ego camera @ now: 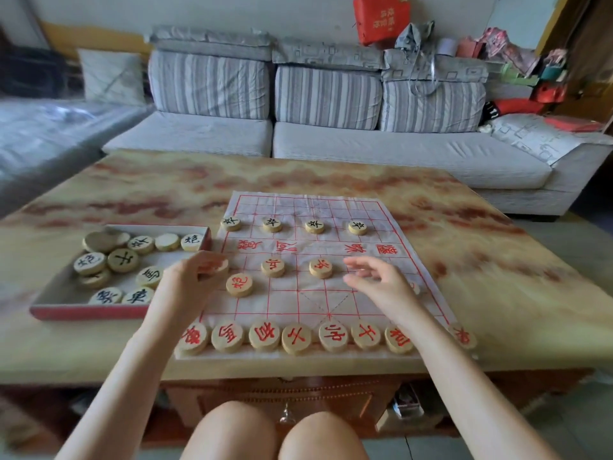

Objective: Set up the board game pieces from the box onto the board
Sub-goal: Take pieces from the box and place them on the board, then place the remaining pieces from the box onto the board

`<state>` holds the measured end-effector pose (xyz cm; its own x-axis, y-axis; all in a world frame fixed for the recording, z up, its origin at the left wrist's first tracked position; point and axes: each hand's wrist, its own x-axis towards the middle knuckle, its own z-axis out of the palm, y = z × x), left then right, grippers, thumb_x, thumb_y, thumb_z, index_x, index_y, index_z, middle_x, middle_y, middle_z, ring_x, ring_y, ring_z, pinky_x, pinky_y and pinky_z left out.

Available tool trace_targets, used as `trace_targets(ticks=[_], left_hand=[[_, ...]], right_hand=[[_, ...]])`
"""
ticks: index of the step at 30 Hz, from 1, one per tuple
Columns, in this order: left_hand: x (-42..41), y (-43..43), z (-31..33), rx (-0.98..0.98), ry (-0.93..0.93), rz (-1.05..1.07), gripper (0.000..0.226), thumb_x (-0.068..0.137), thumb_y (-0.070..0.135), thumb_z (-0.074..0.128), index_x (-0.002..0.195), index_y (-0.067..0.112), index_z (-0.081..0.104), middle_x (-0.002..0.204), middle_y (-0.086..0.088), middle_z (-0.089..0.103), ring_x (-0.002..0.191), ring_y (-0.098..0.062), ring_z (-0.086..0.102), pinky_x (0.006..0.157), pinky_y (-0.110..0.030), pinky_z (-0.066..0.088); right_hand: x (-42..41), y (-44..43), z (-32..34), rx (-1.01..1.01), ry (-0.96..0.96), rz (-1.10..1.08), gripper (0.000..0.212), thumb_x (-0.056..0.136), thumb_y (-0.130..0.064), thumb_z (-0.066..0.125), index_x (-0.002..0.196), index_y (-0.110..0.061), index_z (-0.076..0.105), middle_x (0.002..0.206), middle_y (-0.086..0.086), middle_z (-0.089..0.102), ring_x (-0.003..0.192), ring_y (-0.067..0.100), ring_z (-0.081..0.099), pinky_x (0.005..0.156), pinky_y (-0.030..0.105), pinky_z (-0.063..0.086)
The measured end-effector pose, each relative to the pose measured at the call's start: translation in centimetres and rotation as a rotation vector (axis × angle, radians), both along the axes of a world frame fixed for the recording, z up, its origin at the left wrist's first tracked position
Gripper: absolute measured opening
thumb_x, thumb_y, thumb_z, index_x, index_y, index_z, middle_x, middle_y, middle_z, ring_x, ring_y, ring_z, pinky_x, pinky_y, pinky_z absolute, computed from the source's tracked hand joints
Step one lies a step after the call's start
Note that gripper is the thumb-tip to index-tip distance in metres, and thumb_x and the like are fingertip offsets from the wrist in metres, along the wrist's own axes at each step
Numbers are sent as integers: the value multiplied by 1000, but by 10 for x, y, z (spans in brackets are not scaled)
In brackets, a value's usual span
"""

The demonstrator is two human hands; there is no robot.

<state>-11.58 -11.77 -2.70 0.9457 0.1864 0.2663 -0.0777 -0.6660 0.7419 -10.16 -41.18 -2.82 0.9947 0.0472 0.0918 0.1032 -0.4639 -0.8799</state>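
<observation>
1. Wooden discs fill the head view, the only one: a row of red-lettered pieces [333,336] lines the near edge of the board [331,207], a thin sheet with a red grid spread on the table [481,234], and four black-lettered pawns [272,224] stand in a line on its far half
2. Between those lines sit two red pawns [272,267] and, nearer and to the left, a red cannon [239,285]
3. Just left of the board lies the box [83,312], red-walled, holding loose black-lettered pieces [122,260], a few face down
4. Left hand [190,277] has its fingers curled round one disc [217,265] at the board's left edge, level with the red pawns; the disc's face is mostly hidden
5. Right hand [374,277] hovers over the board's right side, fingers loosely spread, nothing in it
6. By my reading the red pawn line is being filled; the next move calls for setting the held disc face up, squarely on the leftmost crossing of that line, lowered rather than slid so the thin sheet does not ruck and nudge its neighbours
</observation>
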Motion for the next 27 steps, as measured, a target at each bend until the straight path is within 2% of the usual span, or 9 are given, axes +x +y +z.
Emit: trace_targets(ticks=[2, 4, 8, 10, 13, 18, 20, 23, 27], left_hand=[[-4, 31, 0, 18, 8, 82, 24, 78, 9, 69, 102, 14, 69, 96, -4, 70, 86, -15, 62, 83, -27, 46], [-10, 59, -1, 30, 20, 134, 23, 79, 9, 67, 102, 13, 69, 98, -5, 70, 86, -14, 60, 84, -26, 43], [-22, 99, -6, 30, 27, 223, 25, 80, 7, 67, 104, 9, 69, 100, -8, 70, 86, -15, 59, 84, -26, 41], [-25, 111, -10, -1, 36, 266, 26, 80, 7, 67, 106, 10, 68, 101, -8, 69, 86, -15, 58, 84, -26, 41], [-25, 125, -15, -9, 47, 310, 26, 79, 7, 67, 104, 12, 69, 101, -4, 70, 86, -13, 58, 82, -26, 42], [-17, 140, -21, 1, 60, 313, 28, 77, 7, 67, 105, 13, 69, 105, -4, 70, 96, -20, 63, 89, -30, 45], [-12, 143, -23, 49, 73, 318, 29, 76, 11, 69, 105, 15, 69, 105, -3, 69, 96, -21, 62, 88, -31, 47], [-4, 146, -25, 141, 134, 287, 34, 74, 18, 73, 107, 17, 67, 106, 0, 69, 89, -16, 59, 78, -25, 44], [10, 147, -23, 187, 183, 205, 39, 74, 17, 71, 112, 19, 65, 110, -2, 68, 103, -19, 61, 81, -24, 43]], right_hand=[[5, 31, 4, 37, -6, 64, 26, 83, -17, 66, 108, -25, 63, 104, -12, 63, 96, 7, 56, 83, 17, 45], [9, 61, 7, 49, 5, 122, 27, 84, -15, 66, 110, -21, 63, 107, -6, 64, 99, 12, 57, 87, 20, 45], [17, 117, 12, 35, 14, 244, 31, 84, -14, 65, 115, -14, 62, 113, 0, 63, 97, 10, 55, 85, 15, 43], [21, 141, 12, 38, 18, 286, 31, 84, -12, 65, 115, -12, 62, 114, 3, 63, 96, 9, 54, 89, 20, 44], [28, 169, 9, 26, 34, 321, 31, 84, -13, 66, 114, -13, 62, 112, 2, 63, 97, 10, 53, 93, 27, 44], [42, 201, -1, -5, 40, 354, 27, 83, -15, 67, 110, -19, 62, 111, 1, 64, 102, 16, 57, 90, 23, 44], [48, 211, -3, -47, 30, 382, 29, 84, -13, 65, 112, -15, 62, 111, 1, 64, 101, 14, 58, 87, 18, 44], [56, 226, -6, -183, -11, 411, 33, 87, -13, 60, 119, -15, 59, 116, 3, 62, 112, 16, 55, 100, 30, 43], [68, 245, -11, -361, -52, 417, 37, 90, -17, 53, 126, -24, 55, 127, 4, 51, 122, 19, 43, 105, 29, 31]])
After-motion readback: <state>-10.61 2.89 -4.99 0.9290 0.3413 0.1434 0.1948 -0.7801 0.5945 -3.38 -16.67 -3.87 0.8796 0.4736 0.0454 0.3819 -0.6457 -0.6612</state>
